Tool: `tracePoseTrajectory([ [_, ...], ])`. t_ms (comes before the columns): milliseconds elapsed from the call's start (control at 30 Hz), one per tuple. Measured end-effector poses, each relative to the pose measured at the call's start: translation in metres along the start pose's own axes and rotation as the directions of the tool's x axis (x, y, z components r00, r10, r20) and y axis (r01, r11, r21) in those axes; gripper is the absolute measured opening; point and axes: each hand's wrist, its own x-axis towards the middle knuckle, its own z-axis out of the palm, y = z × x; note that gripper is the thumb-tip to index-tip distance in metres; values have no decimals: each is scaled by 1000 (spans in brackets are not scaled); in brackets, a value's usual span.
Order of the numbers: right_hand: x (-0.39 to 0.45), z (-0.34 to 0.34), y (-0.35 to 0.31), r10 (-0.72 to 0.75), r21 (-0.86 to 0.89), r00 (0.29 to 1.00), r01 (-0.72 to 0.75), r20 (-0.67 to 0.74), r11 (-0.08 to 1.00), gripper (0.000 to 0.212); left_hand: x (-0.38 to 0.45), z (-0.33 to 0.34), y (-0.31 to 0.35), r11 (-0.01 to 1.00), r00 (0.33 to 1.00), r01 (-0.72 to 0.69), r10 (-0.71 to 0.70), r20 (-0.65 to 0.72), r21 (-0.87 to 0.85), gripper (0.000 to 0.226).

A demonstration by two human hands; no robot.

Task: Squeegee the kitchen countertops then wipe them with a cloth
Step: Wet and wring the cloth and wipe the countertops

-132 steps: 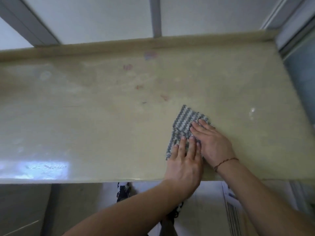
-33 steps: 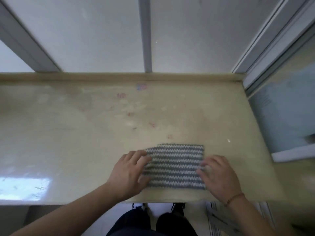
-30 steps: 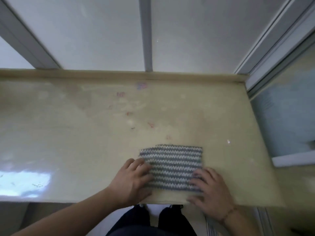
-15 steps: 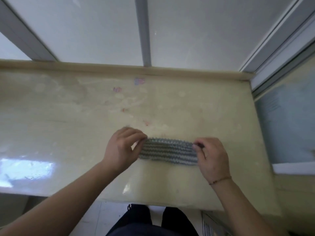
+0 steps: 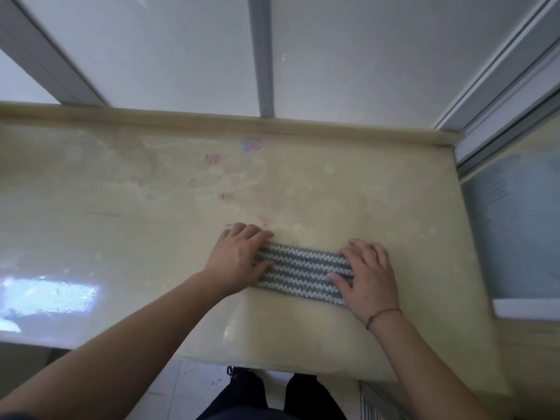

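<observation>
A grey-and-white zigzag cloth (image 5: 303, 271) lies folded into a narrow strip on the beige countertop (image 5: 151, 213), towards its front right. My left hand (image 5: 239, 256) rests flat on the strip's left end, fingers spread. At the right end my right hand (image 5: 366, 274) presses down, with a thin cord bracelet on its wrist. Both hands cover the ends of the cloth. No squeegee is in view.
Faint pink and red marks (image 5: 251, 144) and pale smears dot the countertop behind the cloth. A raised lip (image 5: 181, 116) runs along the back under white wall panels. A window frame (image 5: 500, 95) and a grey sill (image 5: 515, 225) bound the right side. The front edge lies close below my hands.
The cloth lay wider on the counter a second ago. Both hands lifted its near edge and folded it away from me into a narrower strip. Now they press it flat.
</observation>
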Motion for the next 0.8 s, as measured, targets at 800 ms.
tracePoseTrajectory([
  [800,-137,-54,115,545,178,824,-519,-156,836,44,-6,76,205,800,799,-597,587,-132,-60,27],
])
